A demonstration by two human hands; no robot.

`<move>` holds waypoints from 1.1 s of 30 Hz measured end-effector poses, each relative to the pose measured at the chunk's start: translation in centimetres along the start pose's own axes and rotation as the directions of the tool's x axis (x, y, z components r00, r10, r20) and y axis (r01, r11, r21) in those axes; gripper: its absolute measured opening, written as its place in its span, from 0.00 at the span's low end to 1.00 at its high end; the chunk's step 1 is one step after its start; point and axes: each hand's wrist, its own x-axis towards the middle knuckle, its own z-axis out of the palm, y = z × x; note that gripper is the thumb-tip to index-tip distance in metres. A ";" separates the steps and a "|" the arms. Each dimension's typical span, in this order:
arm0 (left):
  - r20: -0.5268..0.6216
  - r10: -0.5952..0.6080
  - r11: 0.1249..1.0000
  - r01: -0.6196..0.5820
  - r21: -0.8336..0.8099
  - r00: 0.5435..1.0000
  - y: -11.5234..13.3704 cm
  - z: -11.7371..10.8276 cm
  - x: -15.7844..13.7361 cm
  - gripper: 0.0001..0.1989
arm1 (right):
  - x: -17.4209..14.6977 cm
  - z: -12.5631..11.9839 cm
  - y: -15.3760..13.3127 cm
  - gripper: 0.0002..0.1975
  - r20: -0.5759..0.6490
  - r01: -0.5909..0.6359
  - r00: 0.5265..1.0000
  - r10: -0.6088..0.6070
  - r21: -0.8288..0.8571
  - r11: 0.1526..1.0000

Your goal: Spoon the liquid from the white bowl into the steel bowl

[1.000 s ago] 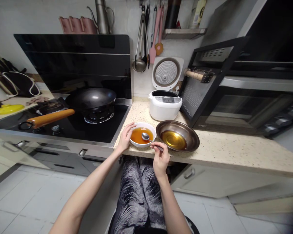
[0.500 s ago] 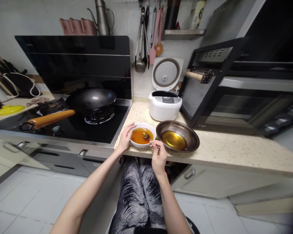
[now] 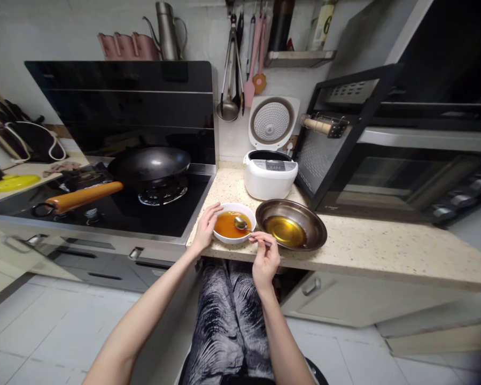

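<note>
A white bowl (image 3: 232, 240) of amber liquid stands on the counter near its front edge. My left hand (image 3: 206, 225) grips the bowl's left side, fingers over the rim. Between the fingertips of my right hand (image 3: 265, 258) is the handle of a metal spoon (image 3: 240, 223). The spoon's bowl is over the liquid; whether it touches the surface I cannot tell. Close by on the right, a wide metal pan (image 3: 316, 230) holds a pool of yellow-gold liquid.
Behind the bowls stands a white rice cooker (image 3: 270, 182) with its lid raised. On the left, a black wok (image 3: 150, 163) with a wooden handle sits on the stove. An oven (image 3: 417, 176) takes up the right side. Ladle and tongs (image 3: 227, 109) hang on the wall.
My right hand has shifted slightly to the right and the spoon has risen, with more of its handle now visible. My left hand stays at the bowl.
</note>
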 end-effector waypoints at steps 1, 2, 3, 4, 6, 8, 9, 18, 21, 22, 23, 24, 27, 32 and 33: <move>0.000 -0.001 1.000 0.001 0.001 1.000 0.0 0.0 0.0 0.18 | 0.0 0.0 -0.1 0.08 -0.010 0.004 1.000 -0.004 0.003 1.000; -0.001 0.000 1.000 0.000 0.002 1.000 0.1 0.0 0.0 0.18 | 0.0 -0.1 -0.1 0.08 -0.019 0.009 1.000 -0.009 0.005 1.000; -0.002 0.002 1.000 -0.002 0.003 1.000 0.1 0.0 0.0 0.18 | 0.0 -0.1 -0.2 0.08 -0.026 0.014 1.000 -0.013 0.006 1.000; -0.001 0.004 1.000 -0.004 0.003 1.000 0.1 0.0 0.0 0.18 | 0.0 -0.1 -0.2 0.08 -0.033 0.018 0.999 -0.018 0.008 1.000; 0.000 0.005 1.000 -0.005 0.003 1.000 0.2 0.0 0.0 0.19 | 0.1 -0.2 -0.4 0.07 -0.042 0.026 0.999 -0.025 0.016 1.000; 0.001 0.005 1.000 -0.005 0.004 1.000 0.2 0.0 0.0 0.19 | 0.1 -0.3 -0.5 0.07 -0.050 0.029 0.998 -0.028 0.028 0.999; 0.001 0.005 1.000 -0.005 0.005 1.000 0.2 0.0 0.0 0.19 | 0.2 -0.4 -0.6 0.07 -0.054 0.030 0.998 -0.029 0.033 0.999; 0.000 0.008 1.000 -0.008 0.008 1.000 0.1 -0.1 0.1 0.19 | 0.7 -0.9 -1.3 0.07 -0.087 0.037 0.996 -0.036 0.007 0.999; -0.001 0.008 1.000 -0.008 0.006 1.000 0.0 -0.1 0.1 0.19 | 1.0 -1.3 -1.4 0.07 -0.114 0.035 0.993 -0.034 0.005 0.999; -0.001 0.008 1.000 -0.008 0.006 1.000 0.0 -0.1 0.1 0.19 | 1.2 -1.4 -1.4 0.07 -0.128 0.040 0.991 -0.039 0.006 0.999; -0.001 0.007 1.000 -0.007 0.007 1.000 0.0 -0.1 0.1 0.19 | 1.4 -1.6 -1.5 0.07 -0.141 0.049 0.989 -0.047 0.005 0.999; 0.000 0.007 1.000 -0.007 0.008 1.000 -0.1 -0.1 0.1 0.19 | 1.5 -1.7 -1.5 0.06 -0.154 0.059 0.986 -0.058 0.002 0.998; 0.001 0.008 1.000 -0.008 0.011 1.000 -0.1 -0.1 0.1 0.19 | 2.0 -2.3 -1.3 0.06 -0.180 0.080 0.980 -0.083 -0.024 0.997; -0.001 0.008 1.000 -0.008 0.009 1.000 0.0 -0.2 0.1 0.19 | 2.2 -3.6 -0.5 0.07 -0.193 0.085 0.976 -0.105 -0.110 0.990; 0.003 0.007 1.000 -0.007 0.009 1.000 0.0 -0.2 0.1 0.19 | 2.2 -3.8 -0.4 0.07 -0.188 0.093 0.975 -0.115 -0.124 0.988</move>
